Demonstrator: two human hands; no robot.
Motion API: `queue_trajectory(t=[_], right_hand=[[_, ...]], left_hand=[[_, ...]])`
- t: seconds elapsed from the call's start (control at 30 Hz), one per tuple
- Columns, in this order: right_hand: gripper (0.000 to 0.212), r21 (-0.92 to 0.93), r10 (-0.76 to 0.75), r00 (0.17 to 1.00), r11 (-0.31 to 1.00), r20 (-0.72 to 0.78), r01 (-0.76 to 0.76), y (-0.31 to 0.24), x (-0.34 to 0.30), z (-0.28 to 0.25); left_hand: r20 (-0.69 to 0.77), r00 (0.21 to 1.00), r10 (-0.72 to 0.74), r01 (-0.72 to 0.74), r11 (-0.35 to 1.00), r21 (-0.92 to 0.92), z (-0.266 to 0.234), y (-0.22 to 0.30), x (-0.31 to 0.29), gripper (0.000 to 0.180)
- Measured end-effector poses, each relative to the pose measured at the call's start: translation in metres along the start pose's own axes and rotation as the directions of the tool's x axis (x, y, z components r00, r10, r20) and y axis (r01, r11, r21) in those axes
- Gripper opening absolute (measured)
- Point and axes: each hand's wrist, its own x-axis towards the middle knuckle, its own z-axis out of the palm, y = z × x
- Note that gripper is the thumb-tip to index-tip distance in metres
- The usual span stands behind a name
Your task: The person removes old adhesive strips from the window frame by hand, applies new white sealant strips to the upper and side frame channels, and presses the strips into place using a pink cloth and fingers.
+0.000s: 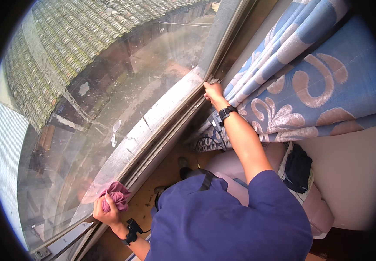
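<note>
My left hand (107, 213) is closed around a crumpled pink cloth (116, 196) at the lower left. The cloth is held close to the window glass (109, 126), where a faint pink reflection shows. My right hand (214, 93) is stretched out to the far corner of the window, with its fingers curled down at the window frame (167, 126). Something small and whitish shows beside those fingers; what they grip, if anything, cannot be made out. Both wrists wear dark straps with small devices.
Blue patterned curtains (296, 87) hang just right of my right forearm. Below them are a pink padded seat (261, 163) and a dark folded cloth (298, 168). A white strip (69, 237) lies along the frame at lower left. Beyond the glass is a tiled roof (62, 48).
</note>
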Motion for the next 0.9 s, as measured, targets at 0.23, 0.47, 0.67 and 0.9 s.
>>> queue_trajectory(t=[0.23,0.47,0.67,0.9], right_hand=[[0.016,0.454,0.092,0.98,0.876,0.176,-0.164,0.008,-0.01,-0.009],[0.015,0.505,0.104,0.972,0.839,0.213,-0.2,0.016,0.002,-0.011],[0.016,0.298,0.079,0.982,0.946,0.17,-0.128,0.001,-0.003,-0.009],[0.022,-0.09,0.11,0.973,0.992,0.202,-0.093,-0.003,-0.001,0.004]], left_hand=[[0.021,1.0,0.005,-0.006,1.0,0.025,0.0,-0.004,0.004,0.017],[0.033,0.999,0.024,-0.024,1.0,0.013,0.0,-0.008,0.006,0.015],[0.027,1.0,0.002,-0.002,1.0,0.008,-0.002,-0.013,0.003,0.018],[-0.09,0.995,-0.042,0.046,0.998,0.04,-0.002,-0.013,-0.005,0.018]])
